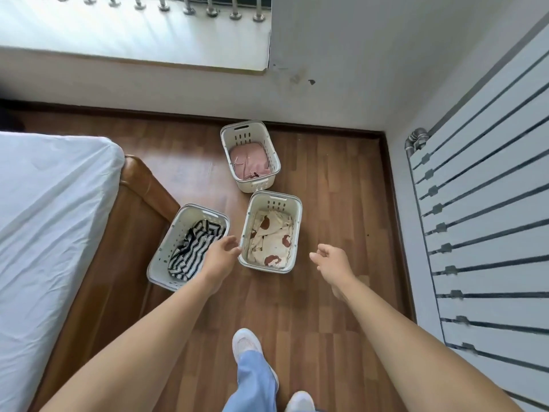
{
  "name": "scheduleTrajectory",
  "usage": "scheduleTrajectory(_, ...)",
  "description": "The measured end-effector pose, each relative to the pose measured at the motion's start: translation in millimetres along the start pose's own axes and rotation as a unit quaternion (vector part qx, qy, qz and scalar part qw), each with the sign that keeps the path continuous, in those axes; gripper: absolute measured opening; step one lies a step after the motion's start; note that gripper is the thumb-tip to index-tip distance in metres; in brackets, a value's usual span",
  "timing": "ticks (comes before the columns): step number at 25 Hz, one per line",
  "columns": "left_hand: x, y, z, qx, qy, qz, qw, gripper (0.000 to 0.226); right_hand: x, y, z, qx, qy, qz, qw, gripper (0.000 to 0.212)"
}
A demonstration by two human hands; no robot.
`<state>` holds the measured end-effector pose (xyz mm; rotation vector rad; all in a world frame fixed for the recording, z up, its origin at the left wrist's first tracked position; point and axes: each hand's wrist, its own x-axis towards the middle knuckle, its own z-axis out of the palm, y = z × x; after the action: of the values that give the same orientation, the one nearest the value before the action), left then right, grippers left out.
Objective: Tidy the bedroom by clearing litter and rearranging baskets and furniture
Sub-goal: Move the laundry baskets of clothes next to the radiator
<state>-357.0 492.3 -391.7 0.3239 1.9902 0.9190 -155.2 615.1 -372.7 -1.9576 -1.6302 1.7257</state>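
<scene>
Three white baskets on wooden floor (341,188), toward far right corner. Bear-print basket (274,200) nearest; striped-cloth basket (166,251) just left of it, by bed frame (142,203); pink-cloth basket (252,185) beyond. Left hand (221,257) between near two, fingers loosely curled, empty. Right hand (332,263) right of bear-print basket, likewise curled, empty.

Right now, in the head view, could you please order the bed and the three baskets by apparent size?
1. bed
2. striped-cloth basket and bear-print basket, about alike
3. pink-cloth basket: looks smallest, though it lies farthest from the camera, so this is unsure.
</scene>
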Motion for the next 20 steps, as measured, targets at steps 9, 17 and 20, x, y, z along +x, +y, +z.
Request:
scheduleTrajectory(9,180,-109,67,0.042,0.023,-0.088,0.995,0.049,195,78,68,-0.059,-0.016,0.069,0.996,0.034)
scheduleTrajectory(17,321,-238,136,0.063,0.062,-0.165,0.982,0.063,348,202,134,-0.041,-0.045,0.127,0.990,0.068)
scheduleTrajectory(20,357,-273,148,0.046,0.084,-0.184,0.978,0.044,380,237,153,0.051,-0.062,0.184,0.980,0.071)
